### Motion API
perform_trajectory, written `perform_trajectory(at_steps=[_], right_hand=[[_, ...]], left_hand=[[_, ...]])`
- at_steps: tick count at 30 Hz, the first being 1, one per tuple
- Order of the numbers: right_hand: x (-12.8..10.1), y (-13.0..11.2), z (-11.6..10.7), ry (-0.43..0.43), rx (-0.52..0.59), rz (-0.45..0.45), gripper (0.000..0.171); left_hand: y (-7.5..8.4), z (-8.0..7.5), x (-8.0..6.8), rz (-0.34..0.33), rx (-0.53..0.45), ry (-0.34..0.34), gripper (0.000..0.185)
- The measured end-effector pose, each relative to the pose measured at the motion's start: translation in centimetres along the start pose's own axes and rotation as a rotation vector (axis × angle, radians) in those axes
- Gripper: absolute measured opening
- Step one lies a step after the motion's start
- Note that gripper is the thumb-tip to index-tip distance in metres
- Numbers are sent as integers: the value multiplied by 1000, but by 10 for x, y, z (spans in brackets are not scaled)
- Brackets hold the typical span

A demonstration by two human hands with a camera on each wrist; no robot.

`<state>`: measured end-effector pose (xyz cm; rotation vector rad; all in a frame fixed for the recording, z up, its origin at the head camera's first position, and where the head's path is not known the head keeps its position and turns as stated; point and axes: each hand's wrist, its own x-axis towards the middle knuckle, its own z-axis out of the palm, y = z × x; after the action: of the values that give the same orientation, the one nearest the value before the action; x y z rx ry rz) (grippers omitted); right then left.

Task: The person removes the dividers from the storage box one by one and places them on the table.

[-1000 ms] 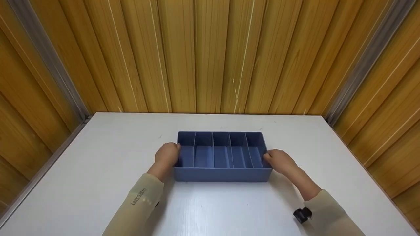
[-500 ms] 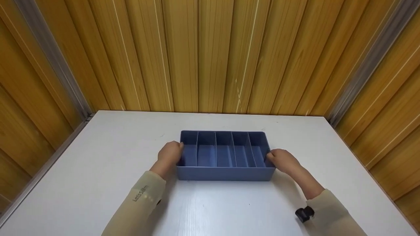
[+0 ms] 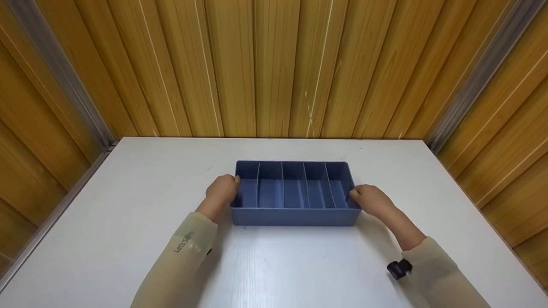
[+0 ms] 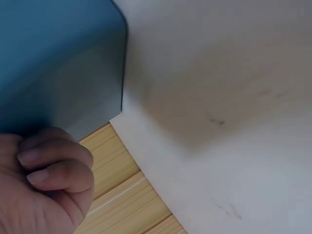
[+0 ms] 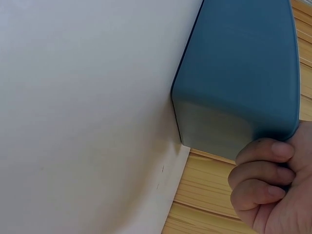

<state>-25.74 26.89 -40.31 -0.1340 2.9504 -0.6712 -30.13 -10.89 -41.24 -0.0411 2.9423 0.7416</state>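
Observation:
A blue divided tray (image 3: 295, 217) with several long compartments sits on the white table (image 3: 128, 205), its compartments bare. My left hand (image 3: 222, 191) grips the tray's left end wall, thumb over the rim. My right hand (image 3: 369, 199) grips the right end wall the same way. In the left wrist view, curled fingers (image 4: 53, 165) lie against the tray's blue outer wall (image 4: 58, 63). In the right wrist view, curled fingers (image 5: 265, 168) wrap the tray's blue wall (image 5: 239, 73) near its rim.
Wooden panel walls (image 3: 274, 64) close in the table at the back and both sides. A small black device (image 3: 399, 268) is strapped at my right wrist. The table's white top (image 3: 299, 265) stretches in front of the tray.
The tray, held at both ends, has moved a little away from me, toward the back wall. Both hands keep their grip.

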Motion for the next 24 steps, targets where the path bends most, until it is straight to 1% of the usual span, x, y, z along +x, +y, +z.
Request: perform_trajectory(at_steps=[3,6,8,11,13,18,20,24], right_hand=[[0,1,-4,6,0,0,35],[-4,4,-7,9,-13,6,35],[-6,7,-9,10,-23,5,35],[-9,9,-10,13,-27,-3,35],[-9,10,-10,11,-30,-5,35],[-6,6,-6,-10,-31,0,33],[-3,3,-5,-15,-31,1,33],[4,-2,-2,-13,-36,-2,33]], left_hand=[[6,-2,2,-40,-9,-23,51],[13,3,2,-79,-37,-32,52],[17,8,3,-87,-29,-18,52],[20,14,2,-86,2,27,52],[20,16,1,-75,30,45,50],[16,17,0,-85,32,58,48],[13,15,-1,-102,21,62,49],[10,7,-2,-116,30,69,50]])
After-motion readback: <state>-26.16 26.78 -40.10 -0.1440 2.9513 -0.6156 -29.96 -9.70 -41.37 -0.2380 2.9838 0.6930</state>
